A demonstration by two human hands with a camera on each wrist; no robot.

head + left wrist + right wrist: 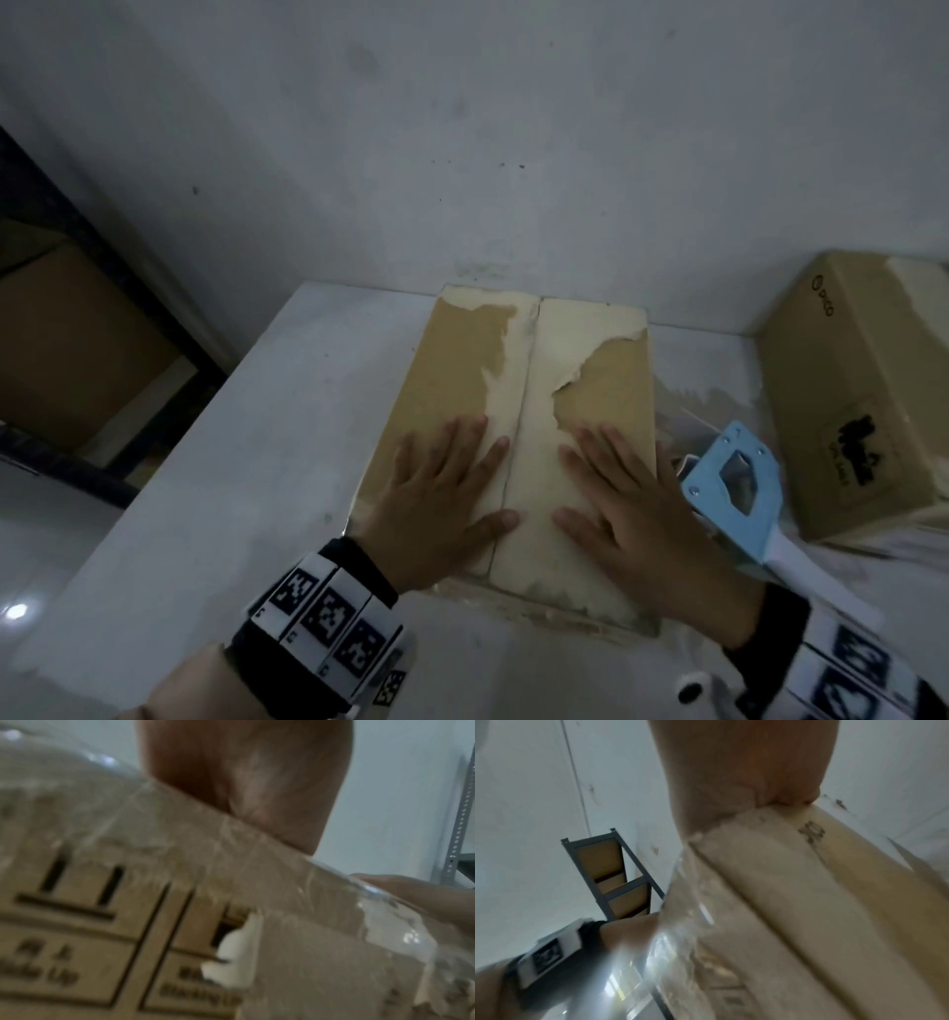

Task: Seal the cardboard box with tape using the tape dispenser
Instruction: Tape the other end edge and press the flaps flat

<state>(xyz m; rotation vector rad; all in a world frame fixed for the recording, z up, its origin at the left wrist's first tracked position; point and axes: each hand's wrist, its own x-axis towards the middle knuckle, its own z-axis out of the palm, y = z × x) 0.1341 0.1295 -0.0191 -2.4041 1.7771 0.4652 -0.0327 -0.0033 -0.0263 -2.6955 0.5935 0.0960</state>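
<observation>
- Cardboard box (513, 411): centre of white table (231, 488), flaps closed.
- Left hand (441, 493), right hand (631, 509): flat on flaps, fingers spread.
- Tape dispenser (734, 483): blue, at 3 o'clock of box.

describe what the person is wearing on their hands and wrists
Both hands are bare, no gloves. The left hand has a black wrist strap carrying a band of white blocks printed with black square fiducial markers. The right hand has a matching black strap and marker band, partly cut off by the frame edge.

Torn-faced cardboard box (462, 370) lies flaps closed, blue tape dispenser (739, 478) just beside its right
</observation>
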